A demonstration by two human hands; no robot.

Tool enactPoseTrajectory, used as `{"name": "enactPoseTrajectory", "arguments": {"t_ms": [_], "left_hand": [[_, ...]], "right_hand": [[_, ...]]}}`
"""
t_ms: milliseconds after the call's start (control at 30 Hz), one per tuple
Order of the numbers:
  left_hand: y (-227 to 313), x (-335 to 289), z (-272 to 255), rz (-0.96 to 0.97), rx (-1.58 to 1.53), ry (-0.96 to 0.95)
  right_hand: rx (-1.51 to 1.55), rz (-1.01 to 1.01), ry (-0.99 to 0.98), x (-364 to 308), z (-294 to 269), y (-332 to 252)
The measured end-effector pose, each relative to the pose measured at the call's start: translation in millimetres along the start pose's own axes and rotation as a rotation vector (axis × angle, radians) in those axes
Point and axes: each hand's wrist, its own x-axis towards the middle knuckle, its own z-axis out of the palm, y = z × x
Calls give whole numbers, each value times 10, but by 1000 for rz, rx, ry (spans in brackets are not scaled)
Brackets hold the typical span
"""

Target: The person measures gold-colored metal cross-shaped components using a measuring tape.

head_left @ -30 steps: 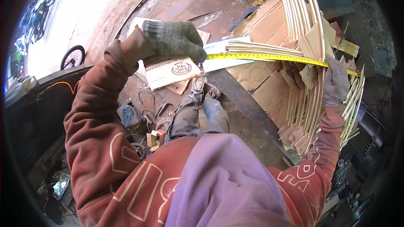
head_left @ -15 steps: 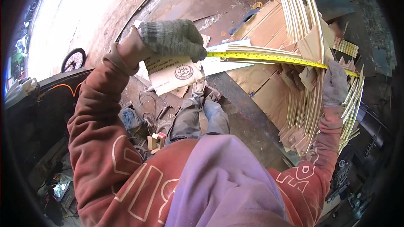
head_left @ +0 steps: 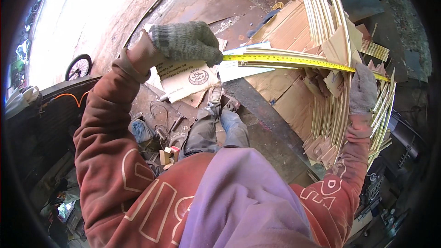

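Shift since a second ago: the yellow measuring tape (head_left: pixel 287 59) ran along the lower edge of the short pale strips (head_left: pixel 271 52); now it lies over them, pale edges showing on both sides.
Tape's place: stretched from the upper middle of the frame to the upper right, slanting slightly downward, with a little more showing past my right hand (head_left: pixel 363 91).
Left hand (head_left: pixel 188 42): clenched in its grey glove on the tape's left end, which is hidden in my grasp.
Right hand: gloved, set against the long strips (head_left: pixel 341 9) where the tape crosses them; my fingertips are hidden, so I cannot tell whether I grip tape, strips or both.
Slip risk: if my left hand loosens, I think the taut tape could spring toward the right.
Skew risk: the tape might buckle or slide off the short pale strips if my hands drift out of line or a loose strip rolls beneath it.
Long strips: curving from the top edge down past my right hand; a knock there could, I judge, spread them.
Cardboard sheet (head_left: pixel 275 87): beneath the strips, right of centre.
Printed cardboard scrap (head_left: pixel 183 89): below my left hand.
Bicycle wheel (head_left: pixel 79 67): upper left.
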Motion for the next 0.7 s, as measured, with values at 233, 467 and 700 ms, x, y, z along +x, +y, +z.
{"name": "enactPoseTrajectory", "arguments": {"t_ms": [233, 467, 700], "left_hand": [[79, -27, -3, -67, 15, -6], [-11, -21, 24, 18, 0, 19], [43, -63, 28, -16, 19, 27]], "right_hand": [[-29, 8, -33, -18, -16, 8], [-12, 13, -33, -13, -12, 8], [-5, 38, -19, 6, -18, -43]]}}
